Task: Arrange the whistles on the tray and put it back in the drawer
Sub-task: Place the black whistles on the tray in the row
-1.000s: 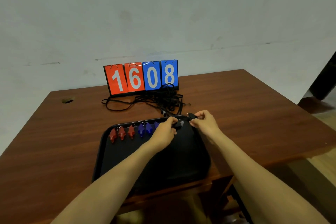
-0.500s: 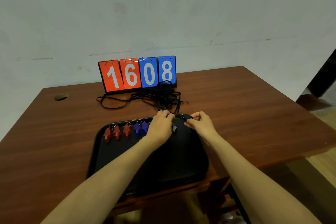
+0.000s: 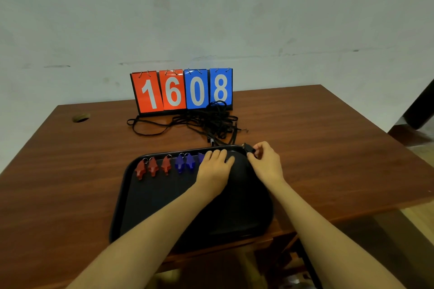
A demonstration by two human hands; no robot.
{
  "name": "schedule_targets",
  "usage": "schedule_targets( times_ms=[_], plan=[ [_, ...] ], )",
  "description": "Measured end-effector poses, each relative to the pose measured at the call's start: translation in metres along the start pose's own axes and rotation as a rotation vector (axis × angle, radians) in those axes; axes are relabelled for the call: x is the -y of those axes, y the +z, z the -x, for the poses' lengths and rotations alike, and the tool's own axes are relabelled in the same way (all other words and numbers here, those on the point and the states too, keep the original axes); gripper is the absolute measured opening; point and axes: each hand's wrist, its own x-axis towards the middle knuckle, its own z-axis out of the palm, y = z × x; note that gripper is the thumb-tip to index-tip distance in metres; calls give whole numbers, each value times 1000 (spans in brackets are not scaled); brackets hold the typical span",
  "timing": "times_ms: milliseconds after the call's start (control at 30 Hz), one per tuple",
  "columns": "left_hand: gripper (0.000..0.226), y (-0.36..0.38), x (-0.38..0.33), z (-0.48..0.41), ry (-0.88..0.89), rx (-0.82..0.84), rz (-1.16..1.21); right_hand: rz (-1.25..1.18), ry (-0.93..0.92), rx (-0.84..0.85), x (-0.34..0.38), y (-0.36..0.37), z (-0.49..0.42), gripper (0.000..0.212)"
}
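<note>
Red whistles (image 3: 152, 168) and blue whistles (image 3: 185, 163) lie in a row along the far edge of the black tray (image 3: 145, 206) on the table (image 3: 70, 171). The left hand (image 3: 215, 169) rests flat beside them, fingers straight, holding nothing I can see. The right hand (image 3: 266, 163) pinches a black whistle (image 3: 249, 148) at the tray's far right corner.
</note>
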Motion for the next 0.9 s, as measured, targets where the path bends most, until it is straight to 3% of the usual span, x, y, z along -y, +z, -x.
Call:
schedule_targets(
  times_ms=[167, 333, 900],
  plan=[
    [18, 4, 4, 5, -45, 27, -18, 105, -56, 5, 0, 1, 2, 13],
    [34, 3, 19, 9, -168, 84, 28, 147, -76, 51, 3, 10, 6, 16],
    [30, -8, 29, 9, -246, 160, 138, 317, -101, 49, 27, 43, 12, 18]
  ],
)
